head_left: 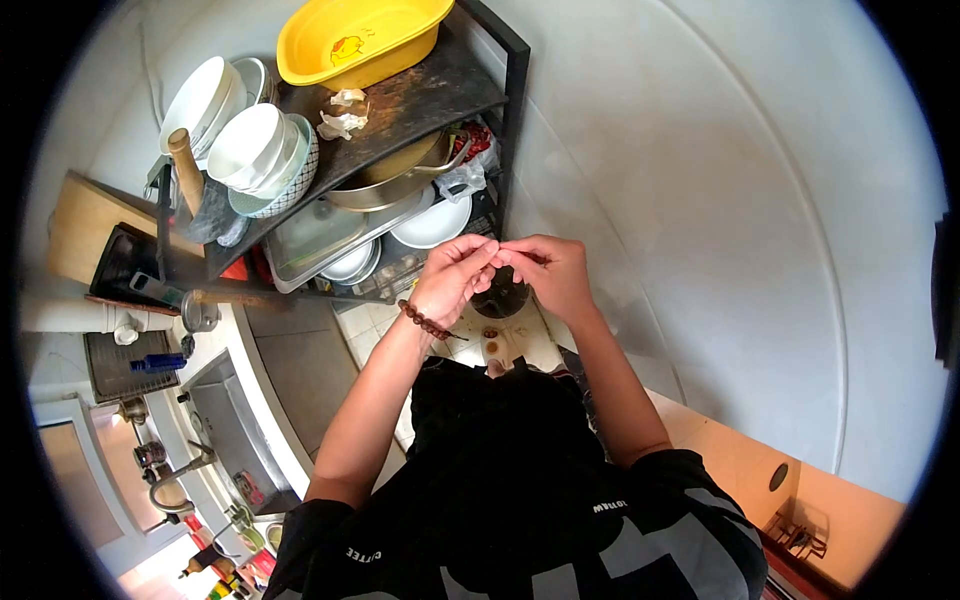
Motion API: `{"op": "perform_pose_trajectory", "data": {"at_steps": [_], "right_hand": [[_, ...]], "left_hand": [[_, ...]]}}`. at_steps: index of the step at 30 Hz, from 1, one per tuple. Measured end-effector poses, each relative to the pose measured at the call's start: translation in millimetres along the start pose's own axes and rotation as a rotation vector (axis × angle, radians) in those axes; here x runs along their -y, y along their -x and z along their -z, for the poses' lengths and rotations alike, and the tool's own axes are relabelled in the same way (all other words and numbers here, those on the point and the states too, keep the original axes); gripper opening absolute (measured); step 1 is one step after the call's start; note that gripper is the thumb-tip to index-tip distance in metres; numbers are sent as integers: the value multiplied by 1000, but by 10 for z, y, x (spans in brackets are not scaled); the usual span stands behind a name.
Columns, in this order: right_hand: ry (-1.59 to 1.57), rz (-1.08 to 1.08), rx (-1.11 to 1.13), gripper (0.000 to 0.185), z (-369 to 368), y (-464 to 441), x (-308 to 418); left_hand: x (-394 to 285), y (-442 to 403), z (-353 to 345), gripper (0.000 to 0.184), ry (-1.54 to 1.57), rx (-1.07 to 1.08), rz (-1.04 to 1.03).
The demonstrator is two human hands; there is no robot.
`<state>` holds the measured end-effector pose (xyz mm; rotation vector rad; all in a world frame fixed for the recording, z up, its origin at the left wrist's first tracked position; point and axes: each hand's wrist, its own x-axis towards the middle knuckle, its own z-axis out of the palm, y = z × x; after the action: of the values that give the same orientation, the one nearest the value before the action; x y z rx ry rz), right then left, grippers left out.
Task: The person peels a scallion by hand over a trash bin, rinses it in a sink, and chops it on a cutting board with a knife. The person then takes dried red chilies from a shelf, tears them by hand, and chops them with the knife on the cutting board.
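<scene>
Both hands meet fingertip to fingertip in the middle of the head view, in front of a black metal shelf rack. My left hand (453,282), with a brown bead bracelet (425,320) at the wrist, has its fingers curled and pinched. My right hand (552,272) pinches at the same spot from the right. Whatever lies between the fingertips is too small to name. Below the hands, a dark round bin (500,298) is partly hidden. Beyond them, garlic-like white pieces (341,125) lie on the rack's top shelf (400,100).
A yellow basin (362,45), stacked white bowls (245,148) and a wooden rolling pin (185,170) sit on the rack. A metal pan (390,185) and plates (432,222) fill lower levels. The sink (235,425) is at left, a pale wall (700,180) at right.
</scene>
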<state>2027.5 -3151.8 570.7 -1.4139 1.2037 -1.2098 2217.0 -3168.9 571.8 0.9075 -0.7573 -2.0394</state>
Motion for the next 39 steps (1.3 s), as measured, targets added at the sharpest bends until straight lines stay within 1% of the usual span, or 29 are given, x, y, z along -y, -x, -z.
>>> {"op": "perform_pose_trajectory", "data": {"at_steps": [4,6,7,8,9,11,13,15,17,18,20,21,22,24,25,26,28,29,31,32,33,34,35,37,38,39], "right_hand": [[-43,-22,17,11,-13,-38,-65],[-43,-20,27,12,-22,-102,-118],[-56,-89,-14,14,-27,-146,-147],[-68,-157,-56,15,-31,-204,-186],[-67,-154,-54,15,-36,-284,-245],[-72,-255,-66,17,-57,-521,-414],[-51,-265,-84,17,-146,-828,-620],[-30,-273,-100,17,-290,-1183,-799],[-13,-255,-185,15,-439,-1530,-924],[-10,-250,-179,15,-476,-1642,-946],[113,-232,-47,22,-540,-1841,-985],[343,-196,-12,28,-522,-1913,-1070],[349,-190,-1,28,-512,-1973,-1163],[531,-65,-34,30,-504,-2078,-1290],[556,-66,13,31,-490,-2035,-1088],[558,-59,22,31,-493,-2039,-1055],[731,3,-31,33,-501,-2068,-1029],[593,61,-53,31,-490,-2043,-1030],[415,-19,-56,27,-462,-1921,-1038],[412,-4,-33,27,-441,-1798,-1036],[419,-51,-49,29,-396,-1589,-1046],[430,-82,-51,30,-416,-1568,-1039],[432,-75,-41,30,-413,-1623,-1055],[807,403,-159,35,-448,-1880,-1078],[808,407,-160,35,-469,-1979,-1065],[910,209,-52,39,-499,-2074,-1017]], "left_hand": [[6,-19,29,16,-21,0,-18],[31,-38,89,19,-160,-84,-45],[45,-47,138,19,-159,-84,-48],[61,-55,203,21,-110,-141,-30],[69,-56,255,24,-60,-197,-12],[76,-26,314,27,-54,-208,-16],[139,22,430,32,-47,-206,-4],[158,106,474,32,-45,-211,-4],[206,153,531,33,-5,-243,18],[213,193,550,33,-1,-245,11],[216,271,600,32,-26,-264,13],[211,316,613,31,-21,-290,11],[191,356,629,31,-12,-295,2],[151,425,672,30,-112,-396,8],[165,438,717,27,-93,-406,-17],[171,446,746,27,-85,-412,-24],[141,483,767,23,-49,-426,-10],[128,495,771,22,-41,-437,-18],[91,541,759,20,-2,-439,-48],[65,550,762,20,8,-457,-67],[39,569,746,20,4,-455,-79],[7,602,739,21,9,-462,-108],[-29,618,719,22,12,-475,-81],[-29,604,742,23,38,-456,-98],[-14,600,740,23,65,-432,-100],[-14,604,723,24,72,-442,-99]]}}
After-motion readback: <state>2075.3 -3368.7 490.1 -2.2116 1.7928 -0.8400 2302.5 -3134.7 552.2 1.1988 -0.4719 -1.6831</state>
